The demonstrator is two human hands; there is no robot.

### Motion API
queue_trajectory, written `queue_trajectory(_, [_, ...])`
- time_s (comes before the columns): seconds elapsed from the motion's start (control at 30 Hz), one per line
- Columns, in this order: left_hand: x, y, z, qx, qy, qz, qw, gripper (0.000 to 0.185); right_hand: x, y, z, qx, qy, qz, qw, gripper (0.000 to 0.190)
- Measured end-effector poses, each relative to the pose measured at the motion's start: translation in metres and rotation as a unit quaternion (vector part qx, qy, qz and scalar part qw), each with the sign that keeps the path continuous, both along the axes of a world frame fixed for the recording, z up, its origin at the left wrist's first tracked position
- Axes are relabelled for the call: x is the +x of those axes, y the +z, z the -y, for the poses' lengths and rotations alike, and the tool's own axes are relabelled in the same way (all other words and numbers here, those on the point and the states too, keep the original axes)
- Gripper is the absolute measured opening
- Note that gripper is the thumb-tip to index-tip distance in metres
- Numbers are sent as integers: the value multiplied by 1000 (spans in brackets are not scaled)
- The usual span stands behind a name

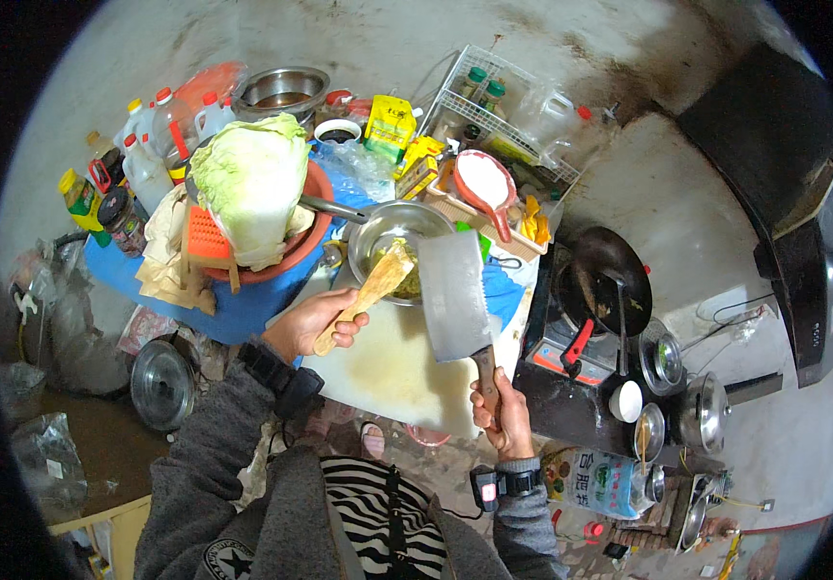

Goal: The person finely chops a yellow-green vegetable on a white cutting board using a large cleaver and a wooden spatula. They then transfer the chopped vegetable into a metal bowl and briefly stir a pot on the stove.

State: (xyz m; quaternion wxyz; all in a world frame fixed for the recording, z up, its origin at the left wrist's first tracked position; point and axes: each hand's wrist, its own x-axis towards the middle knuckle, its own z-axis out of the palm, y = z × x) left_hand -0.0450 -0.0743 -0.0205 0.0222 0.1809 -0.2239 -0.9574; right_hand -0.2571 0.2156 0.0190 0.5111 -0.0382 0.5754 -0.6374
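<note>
My left hand (326, 319) grips the handle of a wooden spatula (377, 278), its far end reaching over a stainless steel bowl (427, 214). Green bits cling to the tip, and chopped greenish food (409, 288) lies in the bowl. In my right hand (507, 413) is a cleaver (453, 297), held by its brown handle with the broad blade pointing up and away from me. The blade hides part of the bowl's right side. Below both tools lies a pale cutting board (387, 362), stained yellowish in the middle.
Left of the bowl, a Chinese cabbage (253, 188) and an orange grater (210, 232) rest at a terracotta-coloured basin (322, 181). A pan handle (333, 209) juts toward the bowl. To the right are a red dipper of white powder (485, 181) and a wok (608, 283) on a stove.
</note>
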Motion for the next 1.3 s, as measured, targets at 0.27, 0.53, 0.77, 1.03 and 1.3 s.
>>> queue_trajectory(0.27, [15,-1,-3,-146,28,24,989,28,-5,5,-8,-2,24,1,1000,54])
queue_trajectory(0.53, [17,-1,-8,-596,133,127,782,29,-16,25,-16,9,37,-5,999,55])
queue_trajectory(0.77, [17,22,-11,-750,161,172,618,38,-33,33,-3,35,93,-83,992,53])
queue_trajectory(1.03, [16,34,-11,-781,158,211,566,34,-37,34,6,30,66,-80,994,49])
queue_trajectory(1.3, [13,38,-13,-798,161,208,543,34,-40,29,16,35,49,-125,990,46])
